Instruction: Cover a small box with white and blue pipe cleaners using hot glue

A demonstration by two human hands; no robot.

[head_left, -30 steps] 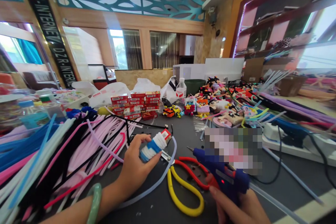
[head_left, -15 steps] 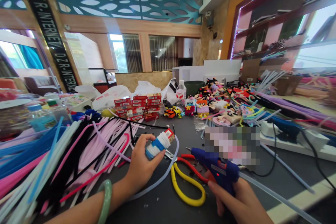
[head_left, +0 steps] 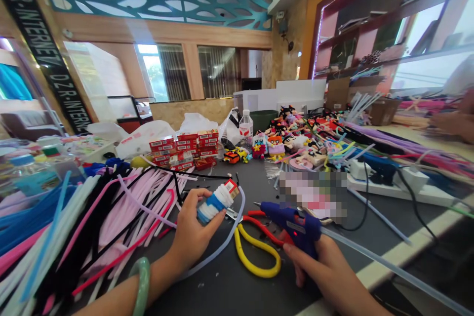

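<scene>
My left hand [head_left: 194, 229] is closed around a small red box wrapped in white and blue fuzzy pipe cleaner [head_left: 215, 204]; its red end sticks out at the upper right. A pale lilac pipe cleaner [head_left: 237, 227] curves past it. My right hand [head_left: 320, 266] grips a dark blue hot glue gun [head_left: 292, 222], its nozzle pointing left toward the box but apart from it. From the back of the gun runs a long translucent glue stick [head_left: 385, 259]. Scissors with red and yellow handles [head_left: 258, 270] lie on the table between my hands.
Bundles of pipe cleaners [head_left: 122, 227] cover the left side. Stacked red boxes [head_left: 185, 149], a plastic bottle [head_left: 245, 128] and many small dolls [head_left: 296, 140] stand at the back. A white power strip [head_left: 403, 190] with cables lies right. A blurred hand [head_left: 454, 121] shows at the right edge.
The view has turned a little to the right, so the scene sits further left. Both hands keep their hold and their spacing is nearly unchanged. A blurred hand has appeared at the right edge.
</scene>
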